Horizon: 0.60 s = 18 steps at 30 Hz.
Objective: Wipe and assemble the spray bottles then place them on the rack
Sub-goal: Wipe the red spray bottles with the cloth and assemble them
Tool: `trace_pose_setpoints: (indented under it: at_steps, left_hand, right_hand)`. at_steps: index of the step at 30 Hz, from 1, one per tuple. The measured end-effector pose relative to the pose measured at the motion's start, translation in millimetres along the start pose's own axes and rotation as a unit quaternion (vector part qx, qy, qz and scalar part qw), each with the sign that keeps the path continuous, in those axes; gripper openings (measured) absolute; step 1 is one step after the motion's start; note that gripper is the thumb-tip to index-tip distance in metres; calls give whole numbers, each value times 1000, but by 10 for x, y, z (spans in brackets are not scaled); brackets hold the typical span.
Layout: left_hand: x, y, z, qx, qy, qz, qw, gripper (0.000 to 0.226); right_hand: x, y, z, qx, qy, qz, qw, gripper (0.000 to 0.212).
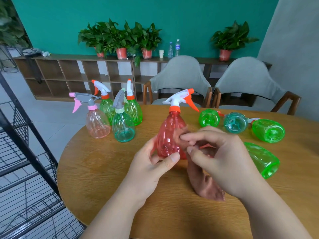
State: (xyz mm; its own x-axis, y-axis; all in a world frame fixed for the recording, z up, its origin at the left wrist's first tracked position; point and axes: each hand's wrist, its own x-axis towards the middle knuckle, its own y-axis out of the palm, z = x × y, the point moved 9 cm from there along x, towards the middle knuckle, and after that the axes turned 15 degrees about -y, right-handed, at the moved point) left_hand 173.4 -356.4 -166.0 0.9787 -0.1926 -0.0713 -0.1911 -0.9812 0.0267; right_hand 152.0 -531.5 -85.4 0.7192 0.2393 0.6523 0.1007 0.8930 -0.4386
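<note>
On wooden table [103, 169], spray bottles [123, 130]; beyond, grey chairs [179, 78] (teal wall [172, 18])

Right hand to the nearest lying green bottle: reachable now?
Probably yes: the green bottle lies just right of the right hand, nothing between them. But that hand holds the cloth.

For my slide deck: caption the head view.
Left hand holds a red translucent plastic spray bottle; right hand presses a brown cloth against it.

Grey chairs [179, 75] stand before a wooden shelf [69, 73] bearing potted plants [120, 40] and water bottles [177, 47].
</note>
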Motion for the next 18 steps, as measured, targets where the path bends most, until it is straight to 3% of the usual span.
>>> trace_pose_setpoints:
  at_steps: [4, 9, 12, 18]
  left_hand:
    - [14, -61, -19, -5, 6, -14, 1000, 63]
    - [-16, -1, -24, 29, 4, 21, 999, 82]
    - [-27, 55, 5, 32, -1, 29, 999, 90]
    - [-18, -11, -29, 10, 15, -4, 1000, 88]
  right_hand:
    - [-31, 137, -5, 38, 4, 37, 999, 39]
    - [-8, -121, -12, -50, -34, -80, 995, 33]
    - [6, -200, -26, -76, -43, -106, 990, 33]
    - [13, -69, 50, -6, -46, -22, 999, 42]
